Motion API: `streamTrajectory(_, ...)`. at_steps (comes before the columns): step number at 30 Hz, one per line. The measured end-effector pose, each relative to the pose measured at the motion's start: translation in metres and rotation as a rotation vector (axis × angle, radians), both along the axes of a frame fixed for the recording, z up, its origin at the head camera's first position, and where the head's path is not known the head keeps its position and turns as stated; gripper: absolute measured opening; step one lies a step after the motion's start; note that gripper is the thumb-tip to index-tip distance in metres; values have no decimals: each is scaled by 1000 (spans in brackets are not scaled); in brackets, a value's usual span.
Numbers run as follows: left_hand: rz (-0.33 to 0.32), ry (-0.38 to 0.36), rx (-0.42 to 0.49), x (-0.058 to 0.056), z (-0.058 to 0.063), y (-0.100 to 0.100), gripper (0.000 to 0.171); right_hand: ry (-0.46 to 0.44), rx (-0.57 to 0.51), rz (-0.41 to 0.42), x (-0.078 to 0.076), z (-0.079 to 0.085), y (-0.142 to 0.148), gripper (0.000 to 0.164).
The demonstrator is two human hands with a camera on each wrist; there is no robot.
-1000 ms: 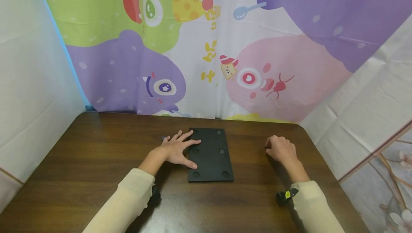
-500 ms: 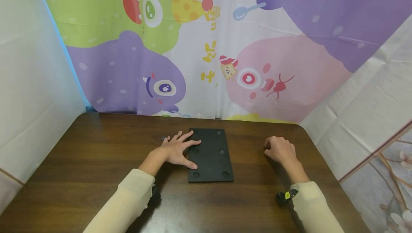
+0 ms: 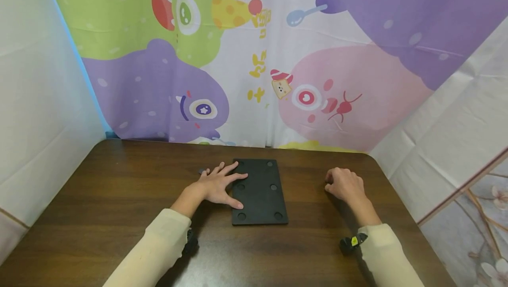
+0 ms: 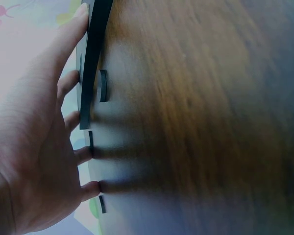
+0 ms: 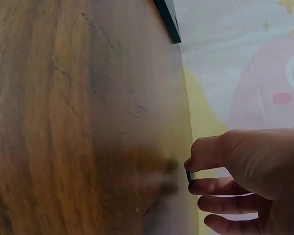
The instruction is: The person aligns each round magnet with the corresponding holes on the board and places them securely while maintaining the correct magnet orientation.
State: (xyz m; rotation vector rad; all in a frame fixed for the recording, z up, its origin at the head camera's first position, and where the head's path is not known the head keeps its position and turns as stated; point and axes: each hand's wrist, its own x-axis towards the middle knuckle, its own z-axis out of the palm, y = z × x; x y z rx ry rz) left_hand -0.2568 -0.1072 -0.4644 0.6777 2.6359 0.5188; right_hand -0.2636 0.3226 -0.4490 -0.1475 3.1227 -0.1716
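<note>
Left hand (image 3: 216,188) splayed on black board (image 3: 259,196), right hand (image 3: 346,184) pinching thin dark piece (image 5: 189,176).
I'd press left thumb and first two fingertips down lightly so the board shouldn't creep. Board extends right of them: flat, round recesses. Right thumb and index are clamped on the piece; best held by its edge. Just beside left little fingertip: another dark piece (image 3: 201,171).

The left sleeve (image 3: 147,247) and right sleeve (image 3: 390,251) are pale cream with softly crumpled cuffs (image 3: 177,220); the left wrist camera (image 3: 191,242) is black, the right wrist camera (image 3: 347,245) black too, with a bright yellow-green patch (image 3: 355,240)
</note>
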Motion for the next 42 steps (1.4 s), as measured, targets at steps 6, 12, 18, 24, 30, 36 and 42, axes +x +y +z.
streamTrajectory(6,-3,-9,11,0,0,-1,104,23,0,5,0,2,0,18)
streamTrajectory(12,0,-13,10,0,-1,-1,104,33,-1,32,0,2,-2,18)
streamTrajectory(18,1,2,1,1,1,0,102,65,-5,57,2,-2,-7,16)
streamTrajectory(24,1,8,0,0,-1,1,102,86,-12,76,5,-4,-13,15)
streamTrajectory(30,0,2,-1,-1,-2,1,102,92,-11,89,7,-5,-17,15)
streamTrajectory(36,1,2,-1,-1,-3,1,102,106,-15,95,8,-5,-19,15)
streamTrajectory(42,1,-1,-4,-1,-3,0,102,114,-3,121,9,-8,-21,15)
